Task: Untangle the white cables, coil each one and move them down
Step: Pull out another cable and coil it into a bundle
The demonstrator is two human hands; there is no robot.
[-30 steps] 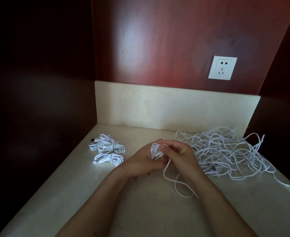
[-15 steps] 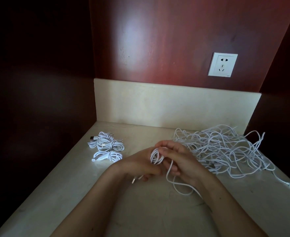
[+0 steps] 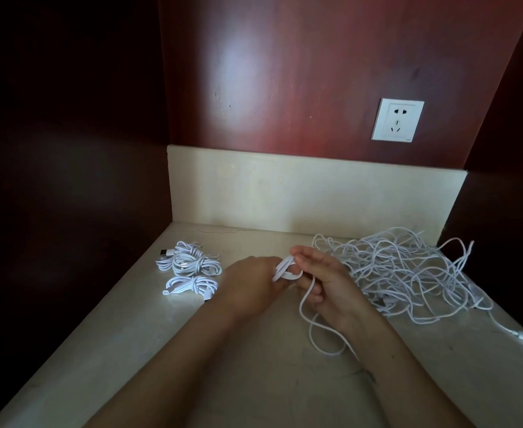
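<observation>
White cable coil [image 3: 286, 271] between hands [image 3: 251, 285] [image 3: 328, 282]

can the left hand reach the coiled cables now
Probably, path-wise: only bare counter separates the left hand from the coiled cables. But it grips the half-wound cable, so not freely.

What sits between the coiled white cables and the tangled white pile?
Head view: the left hand and right hand gripping a half-wound white cable, above beige stone countertop.
</observation>
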